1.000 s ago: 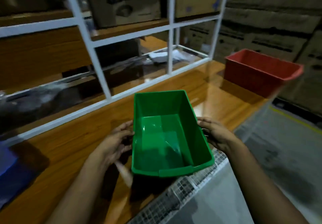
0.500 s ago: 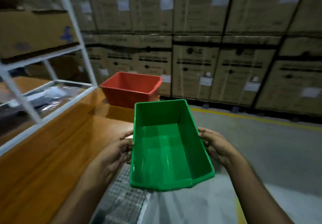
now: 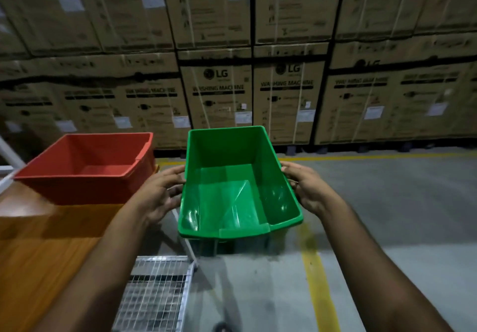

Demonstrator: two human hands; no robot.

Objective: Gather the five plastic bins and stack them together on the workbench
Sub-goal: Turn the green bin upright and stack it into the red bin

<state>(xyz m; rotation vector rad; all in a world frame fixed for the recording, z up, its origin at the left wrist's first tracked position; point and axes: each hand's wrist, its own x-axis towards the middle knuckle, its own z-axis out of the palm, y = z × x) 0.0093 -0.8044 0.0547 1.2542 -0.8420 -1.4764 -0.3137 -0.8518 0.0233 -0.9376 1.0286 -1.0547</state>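
1. The green bin is held up in the air, past the end of the wooden workbench and over the grey floor.
2. It is held from both sides. The left hand is pressed on its left wall with the fingers curled at the rim, and the right hand is curled around its right rim.
3. The bin is empty, so it is likely light. Its plastic looks stiff and shiny, so it may be a bit slippery. The rims are the best place to be held.
4. The red bin sits on the workbench, near its far end, just left of the green bin.
5. Open room is seen over the red bin, so the green one could be set down into it.
6. The workbench edge and a wire mesh rack below should be kept clear of.
7. Big cardboard boxes are stacked well behind.
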